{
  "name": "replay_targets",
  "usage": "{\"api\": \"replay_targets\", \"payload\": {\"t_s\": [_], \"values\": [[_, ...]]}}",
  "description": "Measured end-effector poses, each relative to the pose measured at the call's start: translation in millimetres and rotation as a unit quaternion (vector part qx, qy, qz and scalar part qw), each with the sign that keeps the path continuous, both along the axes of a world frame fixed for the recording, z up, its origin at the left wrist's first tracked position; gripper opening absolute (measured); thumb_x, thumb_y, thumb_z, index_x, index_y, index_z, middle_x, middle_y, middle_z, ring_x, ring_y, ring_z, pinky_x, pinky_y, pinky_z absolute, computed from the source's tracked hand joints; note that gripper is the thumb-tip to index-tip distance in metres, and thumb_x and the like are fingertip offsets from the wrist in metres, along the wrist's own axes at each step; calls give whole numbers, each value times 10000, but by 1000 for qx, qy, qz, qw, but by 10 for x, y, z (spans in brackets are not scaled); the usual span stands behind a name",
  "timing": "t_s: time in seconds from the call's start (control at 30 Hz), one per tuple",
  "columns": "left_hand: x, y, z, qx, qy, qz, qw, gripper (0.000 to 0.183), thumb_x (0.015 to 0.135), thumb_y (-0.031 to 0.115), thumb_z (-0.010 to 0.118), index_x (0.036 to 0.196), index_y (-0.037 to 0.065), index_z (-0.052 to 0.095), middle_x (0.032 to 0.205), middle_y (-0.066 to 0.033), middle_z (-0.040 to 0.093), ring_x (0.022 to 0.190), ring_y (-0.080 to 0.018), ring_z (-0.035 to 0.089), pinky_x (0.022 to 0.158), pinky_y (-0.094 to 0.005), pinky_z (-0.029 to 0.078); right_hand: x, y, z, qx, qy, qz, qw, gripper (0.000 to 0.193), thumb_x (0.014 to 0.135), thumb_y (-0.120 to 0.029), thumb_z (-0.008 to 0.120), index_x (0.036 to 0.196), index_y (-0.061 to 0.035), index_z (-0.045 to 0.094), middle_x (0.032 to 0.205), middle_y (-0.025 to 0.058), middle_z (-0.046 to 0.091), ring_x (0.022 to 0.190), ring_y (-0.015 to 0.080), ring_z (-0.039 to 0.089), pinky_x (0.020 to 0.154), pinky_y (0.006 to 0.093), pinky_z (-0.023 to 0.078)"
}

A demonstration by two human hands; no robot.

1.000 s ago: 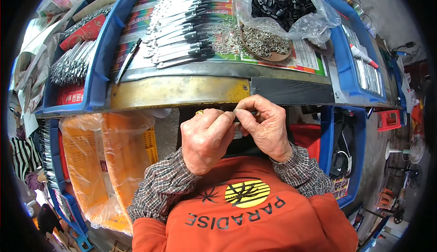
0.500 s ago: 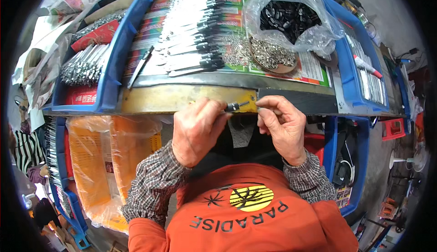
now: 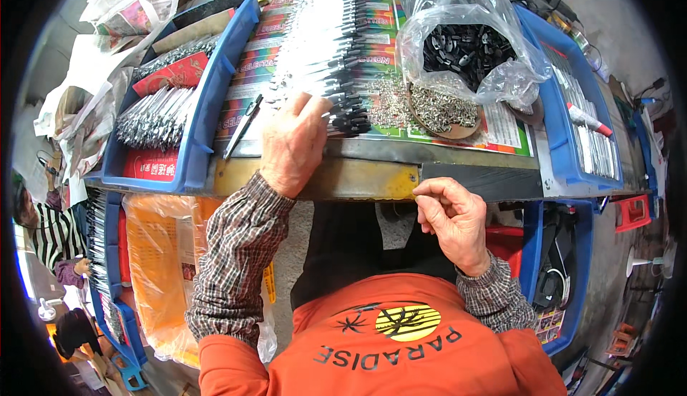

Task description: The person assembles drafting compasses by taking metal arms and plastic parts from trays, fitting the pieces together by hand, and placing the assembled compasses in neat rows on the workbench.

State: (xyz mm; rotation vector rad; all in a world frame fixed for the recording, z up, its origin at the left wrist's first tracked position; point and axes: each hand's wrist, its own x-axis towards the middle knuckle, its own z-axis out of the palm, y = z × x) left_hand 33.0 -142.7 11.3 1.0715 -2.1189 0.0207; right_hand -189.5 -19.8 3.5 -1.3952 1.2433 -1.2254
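Observation:
My left hand (image 3: pixel 293 142) is over the near end of a long row of slim pens (image 3: pixel 315 45) with pale barrels and black ends. Its fingers are curled closed around a pen there, mostly hidden by the hand. At the table's front edge, my right hand (image 3: pixel 452 221) is held in a pinch, thumb against forefinger; anything between the tips is too small to make out. Left of the row lies a single dark pen (image 3: pixel 243 125). To its right are a heap of small metal parts (image 3: pixel 445 110) on a round tray and a clear bag (image 3: pixel 422 38) of black plastic pieces (image 3: pixel 469 56).
Blue bins stand on both sides, the left bin (image 3: pixel 193 138) and the right bin (image 3: pixel 551 120) holding more pens. Below the left part of the table is an orange crate (image 3: pixel 154 281) lined with plastic. A person in striped clothing (image 3: pixel 54 235) is at the far left.
My left hand has moved from the table's front edge forward to the row, taking the black-ended pen away from my right hand. My right hand stays near the edge, still pinched.

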Motion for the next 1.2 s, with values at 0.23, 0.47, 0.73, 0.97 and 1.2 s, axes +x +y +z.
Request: {"api": "replay_targets", "payload": {"t_s": [0.23, 0.47, 0.73, 0.97, 1.2], "values": [[-93, -97, -73, -52, -26, 5, 998, 202, 707, 10, 648, 900, 70, 637, 845, -82, 608, 800, -281, 583, 694, -382, 458, -30, 16, -41, -20, 32, 3, 999, 84, 879, -12, 606, 954, 23, 618, 643, 10, 583, 537, 43, 533, 490, 198, 432], [-90, -114, -127, -75, -4, 14, 997, 199, 707, -15, 639, 888, 67, 649, 848, -72, 606, 804, -270, 582, 696, -376, 468, -20, 8, -33, -36, 52, 4, 998, 79, 875, 1, 606, 947, 31, 620, 657, 20, 597, 546, 50, 552, 492, 198, 447], [216, 107, 27, -102, 6, 20, 995, 177, 718, -10, 658, 883, 52, 648, 851, -78, 610, 773, -270, 587, 704, -366, 472, 6, 26, -15, -14, 41, 11, 999, 80, 883, 1, 593, 951, 32, 620, 696, 18, 592, 564, 53, 541, 499, 200, 443], [821, 160, 432, -142, -40, 121, 982, 156, 727, -21, 651, 849, 75, 658, 801, -81, 626, 751, -283, 617, 667, -359, 505, -23, 43, -38, -9, 44, -6, 999, 57, 889, -8, 581, 929, 21, 610, 659, 3, 554, 540, 52, 516, 480, 190, 408], [1626, -263, 501, -41, -153, 242, 957, 89, 793, 142, 628, 853, 92, 671, 788, -120, 620, 774, -320, 621, 673, -416, 487, 27, 37, -22, -13, 56, -1, 998, 50, 888, -14, 586, 909, 23, 612, 659, 9, 558, 539, 54, 517, 479, 193, 413]]}}
